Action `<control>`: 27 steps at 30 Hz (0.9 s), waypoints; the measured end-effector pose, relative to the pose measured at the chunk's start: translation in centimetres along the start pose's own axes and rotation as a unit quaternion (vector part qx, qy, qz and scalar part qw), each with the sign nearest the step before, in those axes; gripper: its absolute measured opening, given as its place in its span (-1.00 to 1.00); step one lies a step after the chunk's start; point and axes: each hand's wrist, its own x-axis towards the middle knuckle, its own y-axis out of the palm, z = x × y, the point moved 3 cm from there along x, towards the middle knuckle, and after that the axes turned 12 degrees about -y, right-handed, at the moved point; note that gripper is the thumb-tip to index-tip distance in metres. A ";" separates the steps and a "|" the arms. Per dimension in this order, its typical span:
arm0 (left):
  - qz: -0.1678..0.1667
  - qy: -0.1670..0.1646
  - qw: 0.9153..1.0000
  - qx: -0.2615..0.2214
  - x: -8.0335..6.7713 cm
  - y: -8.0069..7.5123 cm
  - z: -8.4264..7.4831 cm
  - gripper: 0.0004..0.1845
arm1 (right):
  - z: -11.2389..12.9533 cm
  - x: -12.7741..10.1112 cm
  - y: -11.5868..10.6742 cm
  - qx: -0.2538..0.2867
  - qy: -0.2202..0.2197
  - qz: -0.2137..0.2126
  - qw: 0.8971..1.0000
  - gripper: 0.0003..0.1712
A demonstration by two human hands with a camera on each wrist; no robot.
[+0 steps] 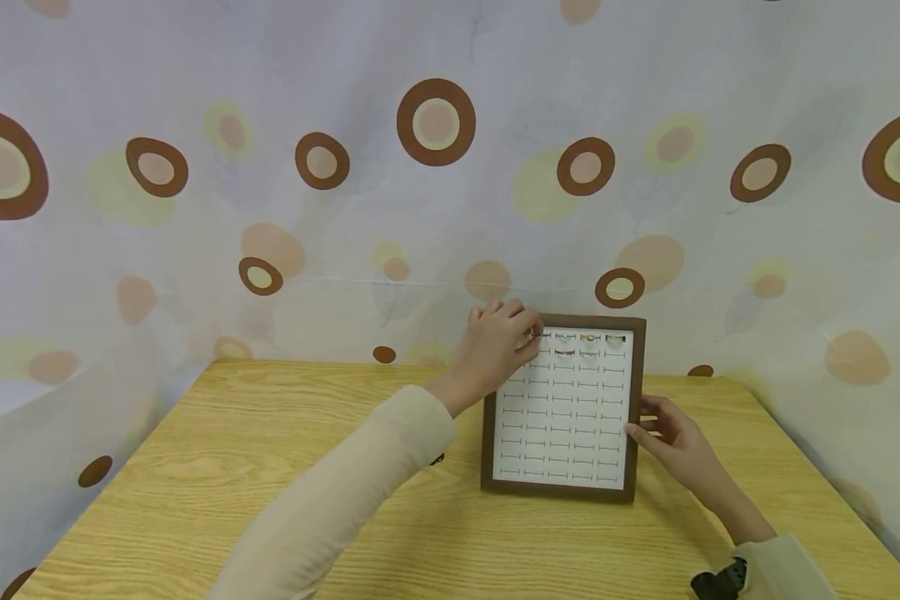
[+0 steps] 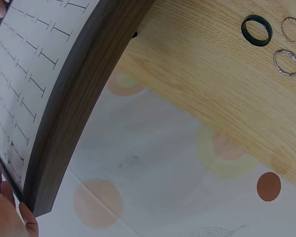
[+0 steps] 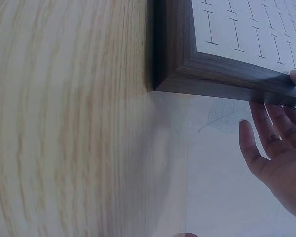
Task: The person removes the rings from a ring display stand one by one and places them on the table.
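A brown-framed ring tray [image 1: 564, 407] with a white slotted insert stands tilted up on the wooden table [image 1: 195, 475]. Several rings [image 1: 589, 338] sit in its top rows. My left hand [image 1: 498, 346] reaches over the tray's top left corner, fingertips gathered on a small ring at a top-row slot; the ring is mostly hidden. My right hand [image 1: 663, 429] rests straight fingers against the frame's right edge. In the right wrist view, the fingers [image 3: 266, 143] spread behind the frame [image 3: 222, 74]. The left wrist view shows the frame [image 2: 79, 98] from its side.
Three loose rings lie on the table left of the tray: a black ring [image 2: 256, 30], a gold ring [image 2: 292, 29] and a silver ring [image 2: 286, 62]. A spotted curtain [image 1: 435, 208] hangs close behind and around the table.
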 end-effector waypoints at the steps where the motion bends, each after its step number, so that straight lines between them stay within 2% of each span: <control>1: 0.001 0.000 1.000 -0.004 0.0 -0.1 0.0 -0.96 | 0.0 0.0 0.0 -0.001 0.001 0.000 1.000 -0.49; 8: 0.001 0.005 1.000 -0.017 -0.1 -0.7 0.3 -0.97 | 0.2 0.1 -0.1 -0.003 0.002 0.001 1.000 -0.50; 15: 0.006 0.006 0.999 -0.031 -1.1 -1.2 1.5 -0.97 | 0.2 0.2 0.0 -0.002 0.001 0.001 1.000 -0.51; 21: 0.011 0.007 0.999 -0.049 -2.6 -1.7 3.0 -0.96 | 0.1 -0.1 0.1 -0.005 -0.003 -0.007 1.000 -0.51; 27: 0.016 -0.006 0.999 -0.045 -4.6 -2.2 5.3 -0.93 | 0.1 -0.2 0.3 -0.009 -0.015 -0.012 1.000 -0.52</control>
